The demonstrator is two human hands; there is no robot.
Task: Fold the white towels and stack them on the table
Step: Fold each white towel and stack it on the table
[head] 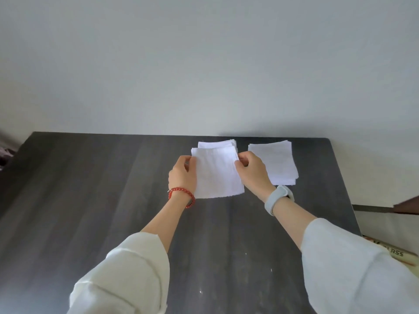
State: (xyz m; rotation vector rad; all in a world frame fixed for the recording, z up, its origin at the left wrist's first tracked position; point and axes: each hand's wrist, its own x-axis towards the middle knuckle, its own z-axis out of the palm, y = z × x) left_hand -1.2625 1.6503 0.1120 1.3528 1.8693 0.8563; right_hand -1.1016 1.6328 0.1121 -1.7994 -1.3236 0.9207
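Observation:
A folded white towel [216, 174] is held between both hands above the dark wooden table [113, 200]. My left hand [182, 175] pinches its left edge near the top corner. My right hand [252, 172] pinches its right edge near the top corner. Behind it, partly hidden, lies a stack of folded white towels [217, 144]. A second pile of white towels [275, 163] lies flat to the right, just past my right hand.
A plain pale wall rises behind the table's far edge. The table's right edge runs close to the second pile; beyond it sit a dark brown object [407, 205] and a printed tube-like item [394, 253]. Bare tabletop spreads left and toward me.

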